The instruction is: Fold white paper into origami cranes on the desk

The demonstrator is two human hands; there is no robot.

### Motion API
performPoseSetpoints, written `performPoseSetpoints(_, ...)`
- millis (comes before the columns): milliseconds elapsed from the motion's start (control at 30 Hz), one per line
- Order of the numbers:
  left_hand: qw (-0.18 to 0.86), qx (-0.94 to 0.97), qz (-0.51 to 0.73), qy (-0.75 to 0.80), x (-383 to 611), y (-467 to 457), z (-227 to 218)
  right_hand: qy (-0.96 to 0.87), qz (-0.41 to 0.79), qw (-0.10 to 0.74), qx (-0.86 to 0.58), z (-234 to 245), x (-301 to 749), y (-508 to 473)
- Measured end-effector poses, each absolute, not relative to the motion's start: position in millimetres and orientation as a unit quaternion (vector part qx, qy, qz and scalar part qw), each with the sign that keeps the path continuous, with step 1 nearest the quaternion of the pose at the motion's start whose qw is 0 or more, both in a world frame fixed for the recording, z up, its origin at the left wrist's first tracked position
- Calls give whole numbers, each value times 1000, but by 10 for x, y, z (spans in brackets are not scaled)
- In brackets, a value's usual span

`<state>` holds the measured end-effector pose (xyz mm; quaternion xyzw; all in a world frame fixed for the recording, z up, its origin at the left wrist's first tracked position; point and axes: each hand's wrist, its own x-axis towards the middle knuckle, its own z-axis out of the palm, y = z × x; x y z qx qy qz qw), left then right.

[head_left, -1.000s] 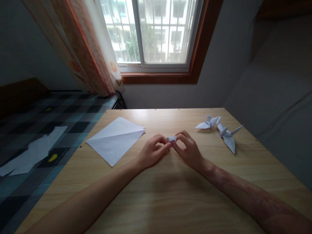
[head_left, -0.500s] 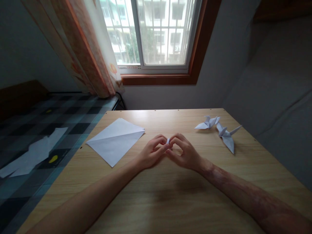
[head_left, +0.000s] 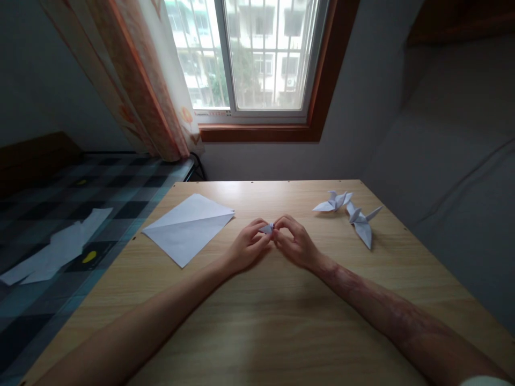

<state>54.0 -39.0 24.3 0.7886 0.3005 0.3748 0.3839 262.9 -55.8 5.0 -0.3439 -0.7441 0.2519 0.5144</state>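
Both hands meet at the middle of the wooden table. My left hand and my right hand pinch a small folded piece of white paper between their fingertips; most of it is hidden by the fingers. A white sheet with a diagonal crease lies flat to the left of my left hand. Two finished white paper cranes sit on the table to the right of my right hand.
A window with a wooden frame and a patterned curtain face me behind the table. A bed with a chequered cover stands at the left, with white paper scraps on it. Grey wall closes in on the right.
My fingers have drawn closer together round the small folded paper, hiding more of it. The view has shifted slightly, so the cranes and sheet sit a little further left in the picture.
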Motion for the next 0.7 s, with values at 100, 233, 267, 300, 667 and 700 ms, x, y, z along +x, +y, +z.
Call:
performPoseSetpoints(100, 375, 786, 382, 309, 605, -409, 236, -734, 265, 517, -352, 27, 2646, -532)
performPoseSetpoints(233, 346, 785, 391, 333, 662, -427, 201, -703, 302, 524, -374, -28, 2660, -490)
performPoseSetpoints(267, 341, 784, 395, 337, 671, -436, 189, -698, 308, 526, -376, -39, 2660, -483)
performPoseSetpoints(300, 337, 783, 399, 338, 677, -447, 177, -694, 311, 528, -378, -48, 2659, -478)
performPoseSetpoints(667, 304, 799, 406, 322, 672, -514, 188, -708, 234, 536, -398, -76, 2663, -524)
performPoseSetpoints(700, 300, 800, 407, 323, 673, -513, 184, -708, 229, 534, -401, -77, 2664, -536)
